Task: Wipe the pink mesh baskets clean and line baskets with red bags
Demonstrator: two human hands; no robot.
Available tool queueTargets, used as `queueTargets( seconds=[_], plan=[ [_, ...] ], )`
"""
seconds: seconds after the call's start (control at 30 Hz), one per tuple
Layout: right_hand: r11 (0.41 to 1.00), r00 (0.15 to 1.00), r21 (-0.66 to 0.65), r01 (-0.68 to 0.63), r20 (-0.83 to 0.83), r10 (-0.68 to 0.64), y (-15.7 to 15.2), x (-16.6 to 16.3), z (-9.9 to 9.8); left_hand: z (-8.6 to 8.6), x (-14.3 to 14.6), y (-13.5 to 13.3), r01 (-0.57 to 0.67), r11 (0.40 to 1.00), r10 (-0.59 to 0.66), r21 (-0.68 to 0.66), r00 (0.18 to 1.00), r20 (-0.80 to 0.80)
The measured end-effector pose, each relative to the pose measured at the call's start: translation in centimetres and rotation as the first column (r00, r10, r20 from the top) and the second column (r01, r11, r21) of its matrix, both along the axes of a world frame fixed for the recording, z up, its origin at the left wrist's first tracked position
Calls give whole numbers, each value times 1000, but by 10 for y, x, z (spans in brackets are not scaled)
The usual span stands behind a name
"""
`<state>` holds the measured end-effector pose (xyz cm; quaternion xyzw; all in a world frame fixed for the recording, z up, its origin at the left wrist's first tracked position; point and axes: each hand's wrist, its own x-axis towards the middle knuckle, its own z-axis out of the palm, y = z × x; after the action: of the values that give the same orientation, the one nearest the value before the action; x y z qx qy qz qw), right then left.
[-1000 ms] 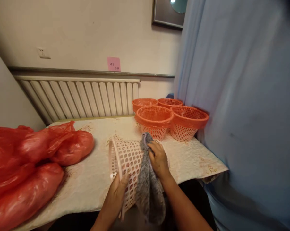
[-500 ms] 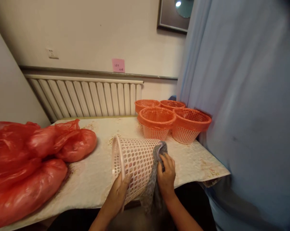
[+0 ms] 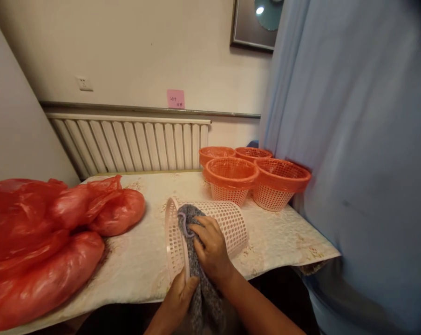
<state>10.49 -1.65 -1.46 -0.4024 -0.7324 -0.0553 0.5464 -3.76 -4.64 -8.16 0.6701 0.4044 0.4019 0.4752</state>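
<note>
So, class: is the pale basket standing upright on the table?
No, the pale basket lies on its side on the table, with the right hand pressing a grey cloth against it.

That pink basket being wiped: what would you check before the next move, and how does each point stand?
1. Basket lies on its side on the table: ok.
2. Left hand grips the rim: ok.
3. Right hand presses the grey cloth on the basket wall: ok.
4. Basket sits near the table's front edge; could slip off: not ok.
5. Orange baskets stand apart from it: ok.
6. Basket clean inside: cannot tell.
</note>
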Motion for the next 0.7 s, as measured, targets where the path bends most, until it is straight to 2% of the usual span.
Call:
queueTargets(
  seconds=[0.1,0.23,0.4,0.57,0.7],
  plan=[
    [999,999,-37,40,-31,-41,10,8,5,-10,2,-7,38,999,-39,-33,999,-26],
    [993,995,-84,86,-41,-89,18,25,-1,-22,1,-11,63,998,-63,2,996,-70],
    [971,976,-126,202,-58,-210,31,64,-19,-27,-1,-10,115,993,-113,31,991,-72],
    [926,923,-139,351,-115,-368,45,111,-44,-29,1,-9,193,979,-189,62,980,-61],
    [889,874,-151,432,-174,-454,45,128,-60,-27,0,-7,239,969,-236,69,971,-50]
  ],
)
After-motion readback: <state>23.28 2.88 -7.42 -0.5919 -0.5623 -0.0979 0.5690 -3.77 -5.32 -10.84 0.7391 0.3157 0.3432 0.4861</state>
